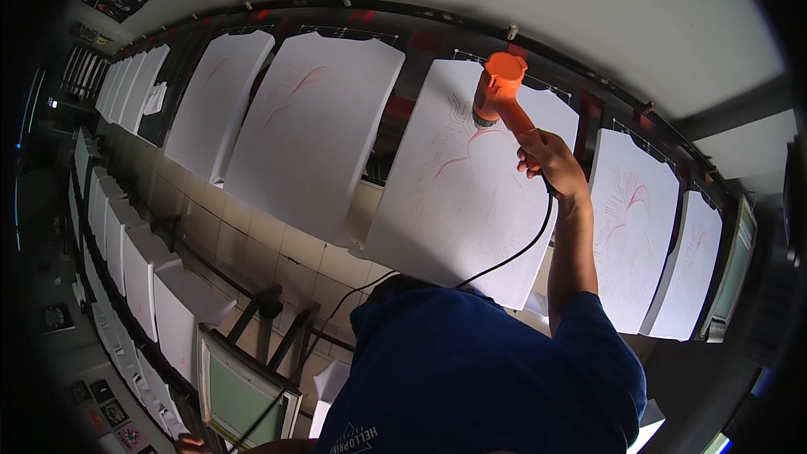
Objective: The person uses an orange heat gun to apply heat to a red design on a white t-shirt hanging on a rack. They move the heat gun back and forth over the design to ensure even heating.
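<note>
My right hand [552, 164] is wrapped around the handle of an orange hair dryer [503, 88]. Its dark nozzle points down at a white fabric panel [420, 193] printed with thin red and dark lines. A black cord [538, 235] trails from the handle towards my body. Only a small part of my left hand [192, 445] shows at the lower left edge, near a printing screen with a pale frame [204, 370] and green mesh. Whether those fingers hold anything is too unclear to make out.
More white panels [315, 134] lie along the dark rack on the left, with two printed panels [635, 210] on the right. Across the tiled floor [269, 240] stands a second row of white panels [139, 261]. Another framed screen [733, 265] stands at the far right.
</note>
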`<state>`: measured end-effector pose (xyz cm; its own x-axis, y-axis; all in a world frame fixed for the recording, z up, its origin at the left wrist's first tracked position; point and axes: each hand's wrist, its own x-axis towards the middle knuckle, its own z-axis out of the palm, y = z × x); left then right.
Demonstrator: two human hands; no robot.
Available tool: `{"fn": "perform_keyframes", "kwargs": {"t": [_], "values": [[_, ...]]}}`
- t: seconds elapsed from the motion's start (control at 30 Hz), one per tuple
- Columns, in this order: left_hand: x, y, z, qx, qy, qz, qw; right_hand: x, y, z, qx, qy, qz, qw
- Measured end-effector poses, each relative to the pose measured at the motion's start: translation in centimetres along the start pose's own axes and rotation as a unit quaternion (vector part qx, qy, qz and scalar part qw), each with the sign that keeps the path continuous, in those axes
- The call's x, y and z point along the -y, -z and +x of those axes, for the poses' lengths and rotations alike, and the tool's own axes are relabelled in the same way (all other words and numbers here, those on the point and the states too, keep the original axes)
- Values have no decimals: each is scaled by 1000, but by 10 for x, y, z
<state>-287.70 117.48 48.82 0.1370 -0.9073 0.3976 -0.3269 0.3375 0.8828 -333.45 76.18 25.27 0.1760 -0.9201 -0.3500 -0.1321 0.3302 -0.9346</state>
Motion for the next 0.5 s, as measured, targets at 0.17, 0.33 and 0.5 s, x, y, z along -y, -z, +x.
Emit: {"fn": "perform_keyframes", "kwargs": {"t": [0.17, 0.33, 0.5], "values": [[-2, -114, 71, 243, -64, 108, 962, -10, 7, 20, -44, 19, 6, 999], [-9, -146, 111, 576, -43, 208, 789, -3, 6, 29, -25, 28, 35, 999], [24, -170, 112, 595, 31, 243, 766, 5, -11, 44, -2, 28, 47, 999]]}}
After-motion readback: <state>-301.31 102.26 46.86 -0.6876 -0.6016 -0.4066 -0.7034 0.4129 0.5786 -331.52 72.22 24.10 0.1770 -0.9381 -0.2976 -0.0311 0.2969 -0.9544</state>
